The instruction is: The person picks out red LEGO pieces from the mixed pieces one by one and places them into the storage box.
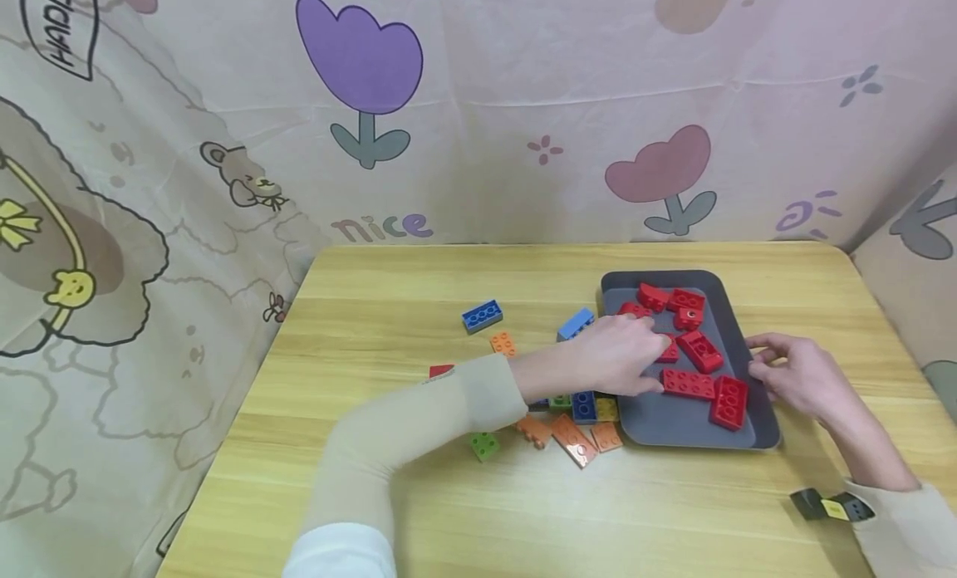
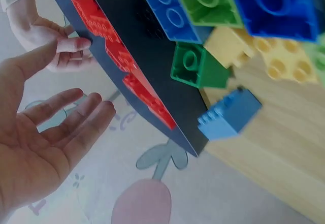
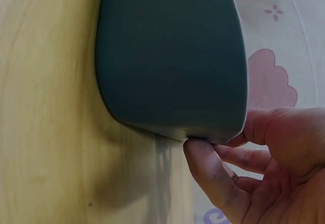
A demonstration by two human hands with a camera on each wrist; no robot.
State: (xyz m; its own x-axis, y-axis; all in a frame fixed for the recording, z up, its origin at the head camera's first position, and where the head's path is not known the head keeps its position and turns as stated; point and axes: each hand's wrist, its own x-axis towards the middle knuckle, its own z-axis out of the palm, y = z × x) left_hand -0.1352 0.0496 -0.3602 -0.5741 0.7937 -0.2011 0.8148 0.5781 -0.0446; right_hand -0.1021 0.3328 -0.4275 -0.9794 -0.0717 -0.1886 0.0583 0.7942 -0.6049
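A dark grey tray (image 1: 763, 433) holds several red toy building bricks (image 1: 688, 384). My left hand (image 1: 624, 354) hovers over the tray's left side, palm down. In the left wrist view the fingers of this left hand (image 2: 40, 137) are spread and hold nothing. At the opposite side, my right hand (image 1: 803, 374) grips the tray's right rim. The right wrist view shows the right hand (image 3: 284, 158) with its thumb against the outer wall of the tray (image 3: 172, 56) and fingers at the rim.
Left of the tray lie loose bricks: a light blue brick (image 1: 576, 324), a dark blue brick (image 1: 482, 316), a light green brick (image 1: 484, 446) and an orange brick (image 1: 574, 441), among others. The left forearm partly covers a red brick (image 1: 441, 370). A patterned cloth (image 1: 478, 163) hangs behind the table.
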